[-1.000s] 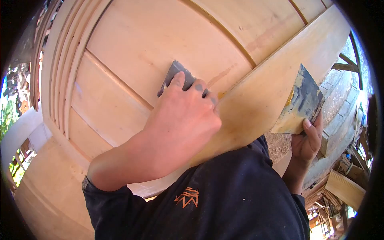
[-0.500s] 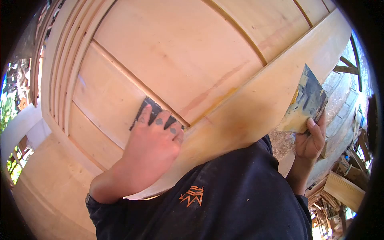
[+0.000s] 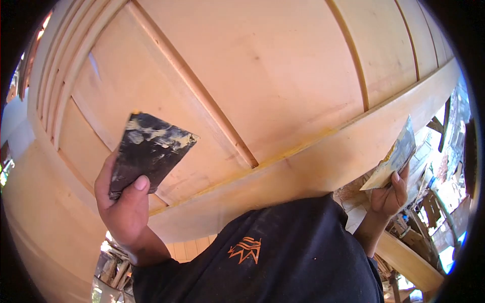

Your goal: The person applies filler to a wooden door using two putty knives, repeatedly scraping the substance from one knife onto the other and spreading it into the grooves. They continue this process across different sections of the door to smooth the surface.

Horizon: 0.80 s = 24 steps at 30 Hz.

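Note:
My left hand [image 3: 126, 212] grips a black, flexible putty scraper [image 3: 151, 151] smeared with pale filler near its upper edge. Its thumb presses the near face, with fingers behind. The scraper is held up in front of a light wooden panel [image 3: 283, 76], apart from it as far as I can tell. At the right, my right hand [image 3: 389, 197] holds a second thin scraper [image 3: 396, 159], greyish and coated with yellowish filler, tilted so that it shows narrow. A yellow filler streak [image 3: 293, 150] runs along the joint between the panel and a long wooden rail [image 3: 313, 169].
Raised wooden strips [image 3: 187, 76] cross the panel. Stacked curved mouldings [image 3: 65, 65] border it at the left. The rail's lower edge is close to my dark shirt [image 3: 293, 252]. Wood scraps and a pale plank [image 3: 409, 260] lie at the lower right.
My left hand has come away from the panel beside the strip and turned, moving left and showing the scraper's smeared face. The right-hand scraper has tilted and sits lower. The view has shifted.

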Each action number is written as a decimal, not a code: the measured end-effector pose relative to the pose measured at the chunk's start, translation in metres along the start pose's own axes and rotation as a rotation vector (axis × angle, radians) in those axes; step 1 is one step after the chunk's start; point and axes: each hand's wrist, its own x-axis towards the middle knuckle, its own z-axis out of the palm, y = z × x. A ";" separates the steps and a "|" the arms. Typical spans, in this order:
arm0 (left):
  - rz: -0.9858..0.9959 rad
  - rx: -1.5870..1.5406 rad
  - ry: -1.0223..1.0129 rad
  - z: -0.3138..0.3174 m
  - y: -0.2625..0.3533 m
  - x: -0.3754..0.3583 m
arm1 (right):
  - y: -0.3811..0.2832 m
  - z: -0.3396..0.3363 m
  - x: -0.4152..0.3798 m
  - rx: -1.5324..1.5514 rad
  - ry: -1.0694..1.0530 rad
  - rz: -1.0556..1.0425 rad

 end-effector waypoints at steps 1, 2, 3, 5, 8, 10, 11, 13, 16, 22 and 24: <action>-0.017 -0.123 0.039 -0.003 -0.007 0.001 | 0.001 0.002 0.002 0.008 -0.006 0.014; -0.031 -0.248 0.078 -0.007 -0.015 0.002 | 0.001 0.005 0.004 0.014 -0.012 0.026; -0.071 -0.358 0.056 -0.016 -0.023 0.005 | 0.002 0.008 0.006 0.018 -0.017 0.039; -0.124 -0.591 0.077 -0.032 -0.042 0.007 | 0.006 0.009 0.012 0.042 -0.010 0.079; -0.188 -0.808 0.070 -0.050 -0.065 0.007 | 0.008 0.014 0.020 0.092 0.103 0.118; -0.182 -0.870 0.067 -0.054 -0.070 0.007 | 0.010 0.003 0.028 0.170 -0.078 0.157; -0.153 -0.906 -0.011 -0.057 -0.074 0.007 | 0.010 0.002 0.030 0.157 -0.075 0.157; -0.132 -0.869 -0.027 -0.061 -0.077 0.007 | 0.013 0.005 0.033 0.140 -0.065 0.149; -0.115 -0.812 -0.026 -0.066 -0.083 0.003 | 0.015 0.001 0.039 0.152 -0.038 0.145; -0.089 -0.791 -0.087 -0.070 -0.087 0.001 | 0.014 -0.004 0.043 0.140 -0.082 0.188; -0.081 -0.782 -0.083 -0.071 -0.087 -0.001 | 0.015 -0.002 0.044 0.166 -0.066 0.197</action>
